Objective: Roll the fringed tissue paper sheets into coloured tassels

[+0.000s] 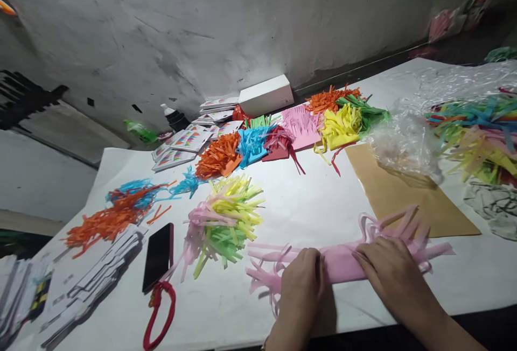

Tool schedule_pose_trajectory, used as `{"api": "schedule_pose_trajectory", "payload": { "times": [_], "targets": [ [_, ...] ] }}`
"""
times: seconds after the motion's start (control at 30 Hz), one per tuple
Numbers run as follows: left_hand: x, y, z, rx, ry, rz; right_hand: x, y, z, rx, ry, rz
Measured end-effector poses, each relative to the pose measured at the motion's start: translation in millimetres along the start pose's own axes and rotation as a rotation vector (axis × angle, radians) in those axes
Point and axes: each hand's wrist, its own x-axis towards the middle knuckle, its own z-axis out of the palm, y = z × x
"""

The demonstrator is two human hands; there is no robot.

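Observation:
A pink fringed tissue paper strip (343, 264) lies along the near part of the white table, its uncut middle band between my hands and cut strands spreading out at both ends. My left hand (304, 275) is closed on the band's left side, fingers bent and pressed together. On the right side, my right hand (385, 267) grips the band with thumb and fingers. Its far strands reach over a brown paper sheet (412, 195). Left of my hands sits a bunch of yellow, green and pink tassels (226, 219).
A phone (158, 257) with a red strap lies at left, beside stacked papers (97, 281) and orange tassels (109, 219). Several coloured fringed papers (301, 125) line the back before a white box (266, 95). Clear plastic wrap (404, 138) and more tassels (480, 146) are at right.

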Motion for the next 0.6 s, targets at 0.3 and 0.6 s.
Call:
{"api": "schedule_pose_trajectory", "payload": {
  "times": [0.3,0.6],
  "targets": [
    [15.1,10.0,-5.8,0.1,-0.141,-0.133,6.7,-5.6,-12.9,-0.118,0.13,0.036],
    [5.7,7.2,-11.2,-0.031,0.035,0.017,-8.5,-8.6,-0.3,0.118,-0.012,-0.283]
  ]
}}
